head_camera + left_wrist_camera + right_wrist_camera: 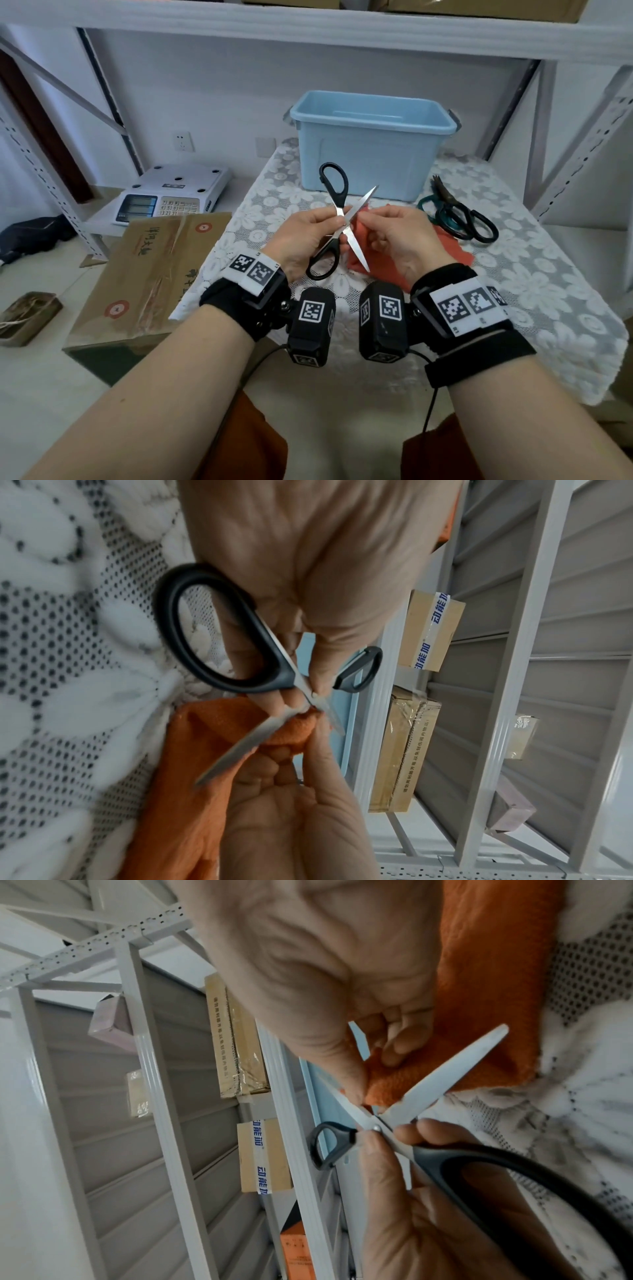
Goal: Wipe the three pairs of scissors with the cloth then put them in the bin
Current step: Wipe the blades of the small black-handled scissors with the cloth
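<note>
My left hand (330, 222) pinches a pair of black-handled scissors (357, 248) at the pivot, blades spread in an X above the table. My right hand (371, 222) pinches an orange cloth (455, 250) round the upper blade close to the pivot. The left wrist view shows the black handle (219, 631) and the cloth (192, 777) folded over the steel. In the right wrist view the free blade (445, 1077) crosses the cloth (496, 988). Two more pairs of scissors (448, 202) lie crossed at the right. A light blue bin (373, 144) stands open behind.
A white lace tablecloth (513, 274) covers the table. A cardboard box (147, 274) lies at its left edge, with a white scale (171, 195) behind it and a metal tin (27, 315) on the floor. Grey shelf uprights (582, 137) stand to the right.
</note>
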